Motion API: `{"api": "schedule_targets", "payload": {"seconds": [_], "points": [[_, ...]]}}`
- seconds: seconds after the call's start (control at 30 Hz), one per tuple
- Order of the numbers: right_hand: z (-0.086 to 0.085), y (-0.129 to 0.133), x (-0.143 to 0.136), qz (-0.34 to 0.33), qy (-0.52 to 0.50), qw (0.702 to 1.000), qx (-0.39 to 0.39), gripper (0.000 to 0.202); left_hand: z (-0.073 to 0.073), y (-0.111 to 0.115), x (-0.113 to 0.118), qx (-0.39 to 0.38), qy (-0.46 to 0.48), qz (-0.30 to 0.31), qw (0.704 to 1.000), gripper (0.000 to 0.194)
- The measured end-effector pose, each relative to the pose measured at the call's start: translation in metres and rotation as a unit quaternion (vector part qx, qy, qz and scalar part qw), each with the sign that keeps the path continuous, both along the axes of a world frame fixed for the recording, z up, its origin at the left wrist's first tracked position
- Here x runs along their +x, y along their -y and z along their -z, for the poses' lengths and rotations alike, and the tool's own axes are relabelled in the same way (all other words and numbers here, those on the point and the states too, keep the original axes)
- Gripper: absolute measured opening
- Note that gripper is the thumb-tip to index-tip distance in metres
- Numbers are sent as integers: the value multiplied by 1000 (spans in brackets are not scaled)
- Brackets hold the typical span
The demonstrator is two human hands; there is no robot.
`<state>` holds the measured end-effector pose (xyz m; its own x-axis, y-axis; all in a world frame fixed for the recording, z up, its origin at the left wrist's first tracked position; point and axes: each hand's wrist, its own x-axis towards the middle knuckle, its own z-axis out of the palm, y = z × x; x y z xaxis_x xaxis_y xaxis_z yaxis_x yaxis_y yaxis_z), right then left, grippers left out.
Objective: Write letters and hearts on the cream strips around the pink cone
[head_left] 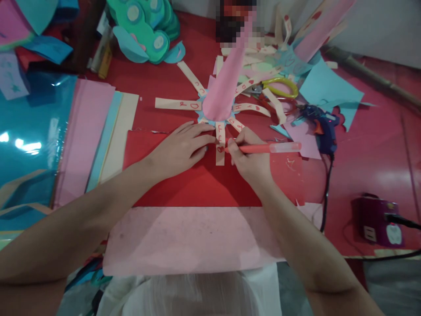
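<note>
Between the fingers of my right hand (251,160) is a red marker pen (263,148), its tip at a red mark on a cream paper strip (220,158). My left hand (189,147) lies flat beside that strip, fingers spread and fingertips at its left edge. The strip bears red letters and is one of several that fan out from a blue scalloped base. A tall pink paper cone (223,87) stands on this base. Beneath the strip lies a red sheet (194,188).
On the right are a blue glue gun (324,127), yellow-handled scissors (283,87) and a purple power box (379,221) with cables. Stacked pink paper (87,136) lies on the left. Green foam shapes (144,30) and a second pink cone (319,35) are at the back.
</note>
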<state>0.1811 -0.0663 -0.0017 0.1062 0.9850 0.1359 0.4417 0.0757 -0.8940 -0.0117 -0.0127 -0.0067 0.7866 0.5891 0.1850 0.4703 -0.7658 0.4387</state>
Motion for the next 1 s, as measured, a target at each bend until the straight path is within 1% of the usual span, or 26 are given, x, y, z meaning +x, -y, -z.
{"api": "schedule_targets", "payload": {"seconds": [0.3, 0.53, 0.83, 1.0], "points": [[1, -2, -1, 18, -55, 998, -16, 31, -1, 0, 0, -16, -2, -5, 1000, 33], [4, -1, 1, 4, -70, 997, -22, 33, -2, 1, 1, -16, 8, -3, 1000, 34], [1, -1, -1, 0, -19, 1000, -7, 34, 0, 0, 0, 6, 7, 3, 1000, 33], [1, -1, 0, -6, -25, 1000, -1, 34, 0, 0, 0, 3, 1, 0, 1000, 32]]}}
